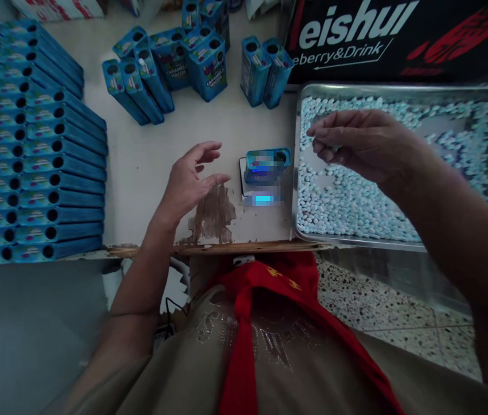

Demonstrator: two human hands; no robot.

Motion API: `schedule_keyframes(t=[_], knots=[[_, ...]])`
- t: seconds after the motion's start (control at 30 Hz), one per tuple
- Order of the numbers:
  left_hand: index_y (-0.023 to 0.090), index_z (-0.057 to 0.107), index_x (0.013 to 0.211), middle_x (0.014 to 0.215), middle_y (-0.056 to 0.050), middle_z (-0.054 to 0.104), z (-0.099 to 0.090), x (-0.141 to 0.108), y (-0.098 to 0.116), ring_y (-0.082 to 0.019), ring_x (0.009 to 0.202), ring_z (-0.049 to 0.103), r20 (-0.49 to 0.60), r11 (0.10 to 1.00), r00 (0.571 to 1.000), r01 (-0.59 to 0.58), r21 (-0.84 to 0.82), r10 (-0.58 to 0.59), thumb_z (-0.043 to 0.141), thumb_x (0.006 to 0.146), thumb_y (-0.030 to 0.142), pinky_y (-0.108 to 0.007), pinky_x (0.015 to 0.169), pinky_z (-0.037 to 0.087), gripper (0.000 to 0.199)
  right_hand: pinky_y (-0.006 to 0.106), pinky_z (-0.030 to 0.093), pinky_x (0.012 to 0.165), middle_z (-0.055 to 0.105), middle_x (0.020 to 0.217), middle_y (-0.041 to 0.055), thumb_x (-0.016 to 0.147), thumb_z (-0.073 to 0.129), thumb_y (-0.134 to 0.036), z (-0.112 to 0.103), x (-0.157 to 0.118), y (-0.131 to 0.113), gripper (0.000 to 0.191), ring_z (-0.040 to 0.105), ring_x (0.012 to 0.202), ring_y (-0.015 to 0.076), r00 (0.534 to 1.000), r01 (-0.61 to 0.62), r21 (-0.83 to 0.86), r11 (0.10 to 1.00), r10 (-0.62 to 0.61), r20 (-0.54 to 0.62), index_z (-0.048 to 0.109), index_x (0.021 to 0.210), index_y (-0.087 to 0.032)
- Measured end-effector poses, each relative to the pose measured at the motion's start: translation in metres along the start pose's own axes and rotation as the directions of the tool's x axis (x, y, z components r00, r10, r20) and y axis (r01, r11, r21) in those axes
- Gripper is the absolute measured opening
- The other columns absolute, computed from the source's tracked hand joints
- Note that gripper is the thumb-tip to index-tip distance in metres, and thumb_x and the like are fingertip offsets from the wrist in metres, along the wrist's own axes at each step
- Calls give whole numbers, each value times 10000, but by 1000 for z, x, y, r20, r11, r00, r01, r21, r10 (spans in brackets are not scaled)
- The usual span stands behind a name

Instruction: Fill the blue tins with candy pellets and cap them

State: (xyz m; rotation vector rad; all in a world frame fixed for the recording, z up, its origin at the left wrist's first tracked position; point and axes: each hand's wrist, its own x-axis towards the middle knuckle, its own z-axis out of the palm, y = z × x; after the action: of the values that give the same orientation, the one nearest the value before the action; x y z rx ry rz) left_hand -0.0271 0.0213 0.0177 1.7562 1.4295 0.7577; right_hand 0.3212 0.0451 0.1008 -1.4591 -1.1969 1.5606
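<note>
Above the left part of a metal tray of pale mint-coloured candies, my right hand is held with its fingers pinched together. Whatever may be between the fingertips is too small to make out. My left hand hovers over the table, fingers apart and nothing in them. Between the two hands, a blue candy box rests on a small flat device like a scale; a blue glow shows there, partly blurred out.
Blue boxes with dark round openings are stacked in rows at the left. Several more boxes stand at the back, with a pair near a black printed carton. The table's front edge is worn.
</note>
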Motion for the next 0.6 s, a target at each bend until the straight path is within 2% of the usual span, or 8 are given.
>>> schedule_keyframes(t=[0.13,0.23,0.3,0.37,0.47,0.53,0.6], knots=[[303,746,1556,1528,-121,811,16,2,7,-368,1443,762,34,999,999,-19,-28,20,986,914,420,-603,1264,617,695,237,433,602,661,729,-9,1022,836,-142,10,7,-10,95,549,648,120,979,169,-250,954,-134,152,862,974,-220],[290,743,1565,1540,-135,808,17,-1,6,-371,1454,759,27,999,999,-19,-42,20,961,918,388,-611,1268,605,690,288,436,617,657,724,-11,1016,874,-263,15,12,-14,39,567,681,163,949,293,-494,818,-185,257,904,1041,-261],[293,740,1567,1549,-136,805,13,-5,3,-373,1475,750,21,999,1000,-5,-47,6,947,933,414,-609,1273,599,679,327,475,652,699,780,-6,997,910,-326,16,16,-12,159,610,722,191,935,337,-605,722,-180,305,929,1152,-297],[301,742,1559,1554,-137,802,8,-7,1,-379,1494,743,26,998,1000,12,-57,-10,937,946,453,-608,1274,599,661,360,515,703,719,820,-6,975,944,-363,16,19,-8,316,660,760,213,928,358,-642,678,-179,328,930,1288,-325],[303,746,1553,1557,-141,801,6,-5,1,-388,1505,739,45,997,999,19,-74,-16,926,967,497,-615,1266,603,643,386,556,761,719,815,-3,936,1002,-398,17,23,1,504,721,809,246,934,339,-620,707,-176,310,899,1422,-318],[298,747,1553,1557,-141,803,8,-2,5,-380,1501,741,47,997,999,4,-82,0,923,983,508,-608,1271,600,633,380,561,744,714,788,-3,889,1048,-399,18,25,6,554,728,807,254,948,304,-582,754,-178,265,897,1412,-298],[292,751,1549,1553,-140,810,9,1,8,-367,1488,750,28,996,999,-22,-84,24,924,994,511,-596,1276,598,621,345,530,679,690,742,-13,858,1071,-368,14,29,10,508,687,740,225,963,266,-512,817,-196,187,905,1330,-282]])
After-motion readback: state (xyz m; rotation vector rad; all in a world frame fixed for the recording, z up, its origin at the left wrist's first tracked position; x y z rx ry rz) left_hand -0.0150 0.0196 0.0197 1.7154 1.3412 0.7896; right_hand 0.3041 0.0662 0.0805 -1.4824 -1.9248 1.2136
